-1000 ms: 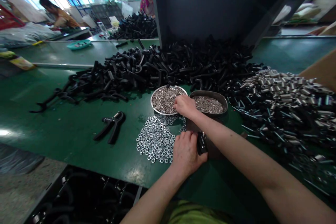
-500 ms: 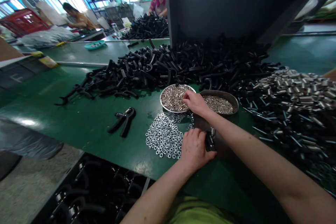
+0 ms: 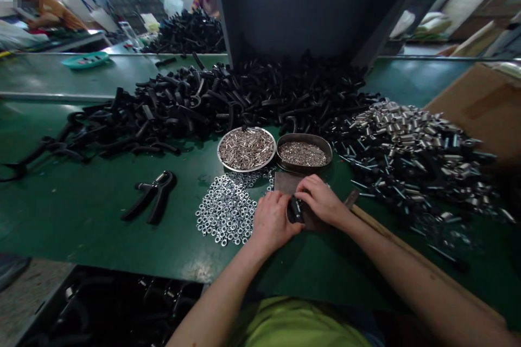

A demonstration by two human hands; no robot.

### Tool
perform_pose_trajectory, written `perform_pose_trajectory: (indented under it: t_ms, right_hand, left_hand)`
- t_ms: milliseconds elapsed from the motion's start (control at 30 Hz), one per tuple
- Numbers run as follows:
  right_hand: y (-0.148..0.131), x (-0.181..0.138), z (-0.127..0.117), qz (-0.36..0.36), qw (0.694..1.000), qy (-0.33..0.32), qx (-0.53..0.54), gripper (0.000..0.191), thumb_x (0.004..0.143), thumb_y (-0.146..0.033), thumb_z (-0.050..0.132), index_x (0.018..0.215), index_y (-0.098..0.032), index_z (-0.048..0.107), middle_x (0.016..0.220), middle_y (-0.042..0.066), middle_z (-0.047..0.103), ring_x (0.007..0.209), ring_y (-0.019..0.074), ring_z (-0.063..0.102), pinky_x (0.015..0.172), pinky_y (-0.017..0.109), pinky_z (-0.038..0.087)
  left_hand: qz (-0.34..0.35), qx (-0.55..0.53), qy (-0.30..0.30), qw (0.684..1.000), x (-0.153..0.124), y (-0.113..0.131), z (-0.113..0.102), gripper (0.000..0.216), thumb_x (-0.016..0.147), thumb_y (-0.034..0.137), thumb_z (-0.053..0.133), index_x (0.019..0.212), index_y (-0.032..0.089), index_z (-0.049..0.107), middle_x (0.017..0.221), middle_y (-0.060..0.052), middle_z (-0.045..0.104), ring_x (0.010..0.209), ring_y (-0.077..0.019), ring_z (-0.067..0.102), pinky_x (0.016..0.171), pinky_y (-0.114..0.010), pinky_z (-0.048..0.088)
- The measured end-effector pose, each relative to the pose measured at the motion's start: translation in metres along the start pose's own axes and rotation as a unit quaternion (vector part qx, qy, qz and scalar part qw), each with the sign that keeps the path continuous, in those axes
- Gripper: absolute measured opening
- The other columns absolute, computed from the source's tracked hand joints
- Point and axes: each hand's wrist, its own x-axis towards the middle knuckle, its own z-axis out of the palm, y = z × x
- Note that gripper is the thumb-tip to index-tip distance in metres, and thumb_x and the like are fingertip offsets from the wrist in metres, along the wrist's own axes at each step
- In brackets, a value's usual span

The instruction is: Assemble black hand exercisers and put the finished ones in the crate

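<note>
While the left hand [image 3: 272, 221] grips a small black part [image 3: 294, 210] low over the green tabletop [image 3: 81, 200], the right hand [image 3: 321, 203] closes its fingers on the same part. Putting pieces together seems under way; steady, careful fingers are needed next.

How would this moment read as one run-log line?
left hand: grips black part | right hand: touches black part | nut pile: left of hands
</note>
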Motion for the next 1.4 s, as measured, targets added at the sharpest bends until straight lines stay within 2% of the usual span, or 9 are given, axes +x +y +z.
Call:
perform_pose_trajectory:
  t_ms: [233,400,500,600,733,833,1067,1267,1400]
  right_hand:
    - [-0.012,-0.014,0.020,-0.104,0.967,0.062,-0.226,0.019,0.089,-0.017,0.046,0.076,-0.015,0.060,0.083,0.010,0.062,0.084,0.0222,0.048,0.073,0.034,0.036]
    - [-0.008,-0.017,0.009,-0.116,0.975,0.045,-0.182,0.029,0.093,-0.024,0.041,0.078,-0.016,0.065,0.080,0.007,0.065,0.082,0.0196,0.052,0.074,0.032,0.037]
    - [0.003,0.009,-0.021,-0.015,0.987,0.027,-0.156,0.031,0.095,-0.026,0.037,0.090,-0.019,0.066,0.091,0.005,0.067,0.089,0.0159,0.055,0.079,0.027,0.040]
    - [0.021,0.050,-0.046,0.113,0.971,-0.012,-0.212,0.023,0.089,-0.026,0.048,0.098,-0.020,0.068,0.103,0.007,0.067,0.102,0.0185,0.054,0.084,0.028,0.040]
    - [0.041,0.093,-0.052,0.159,0.955,-0.110,-0.223,0.010,0.064,-0.021,0.073,0.074,-0.020,0.072,0.081,0.006,0.070,0.082,0.0213,0.062,0.070,0.027,0.044]
    - [0.045,0.102,-0.047,0.172,0.951,-0.126,-0.225,0.009,0.062,-0.021,0.073,0.071,-0.020,0.072,0.082,0.006,0.070,0.080,0.0212,0.064,0.068,0.027,0.044]
    - [0.049,0.087,-0.044,0.172,0.963,-0.058,-0.199,0.016,0.079,-0.028,0.055,0.084,-0.021,0.069,0.093,0.007,0.069,0.089,0.0207,0.062,0.075,0.028,0.044]
    - [0.047,0.085,-0.041,0.182,0.973,0.031,-0.137,0.024,0.077,-0.022,0.048,0.087,-0.016,0.069,0.094,0.011,0.070,0.092,0.0238,0.062,0.084,0.032,0.042]
    - [0.042,0.080,-0.048,0.188,0.978,0.079,-0.041,0.021,0.073,-0.019,0.048,0.079,-0.016,0.068,0.079,0.007,0.071,0.081,0.0204,0.063,0.076,0.029,0.045]
  left_hand:
    - [0.004,0.016,0.008,1.000,-0.001,0.002,0.000,0.043,0.063,0.041,0.074,0.096,0.017,0.059,0.095,-0.007,0.059,0.093,-0.0252,0.053,0.080,-0.039,0.043]
    - [0.016,0.000,0.018,1.000,-0.003,-0.001,0.002,0.054,0.063,0.038,0.075,0.109,0.018,0.054,0.101,-0.006,0.060,0.095,-0.0252,0.052,0.082,-0.039,0.042]
    - [0.039,-0.002,0.013,0.999,-0.005,-0.002,0.002,0.065,0.067,0.039,0.073,0.124,0.024,0.047,0.106,-0.005,0.059,0.097,-0.0249,0.051,0.082,-0.039,0.041]
    - [0.056,0.012,0.001,0.998,-0.005,-0.002,0.001,0.061,0.071,0.041,0.070,0.126,0.027,0.048,0.106,-0.005,0.059,0.097,-0.0249,0.050,0.082,-0.039,0.040]
    - [0.055,0.028,-0.001,0.998,-0.005,0.000,0.000,0.064,0.071,0.041,0.070,0.127,0.026,0.046,0.107,-0.005,0.058,0.098,-0.0252,0.050,0.082,-0.040,0.040]
    - [0.059,0.038,-0.005,0.997,-0.006,0.000,0.000,0.065,0.072,0.045,0.069,0.129,0.025,0.044,0.109,-0.006,0.058,0.099,-0.0254,0.050,0.082,-0.040,0.040]
    - [0.051,0.006,0.000,0.999,-0.003,0.000,0.002,0.065,0.070,0.043,0.070,0.126,0.021,0.048,0.107,-0.007,0.060,0.098,-0.0256,0.052,0.084,-0.040,0.043]
    - [-0.027,-0.112,0.017,0.993,0.005,0.002,-0.001,0.060,0.063,0.039,0.076,0.116,0.020,0.057,0.107,-0.008,0.063,0.102,-0.0263,0.054,0.089,-0.041,0.044]
    - [-0.157,-0.333,0.019,0.930,0.009,0.003,-0.010,0.059,0.061,0.040,0.077,0.114,0.019,0.061,0.105,-0.009,0.065,0.100,-0.0258,0.059,0.090,-0.039,0.045]
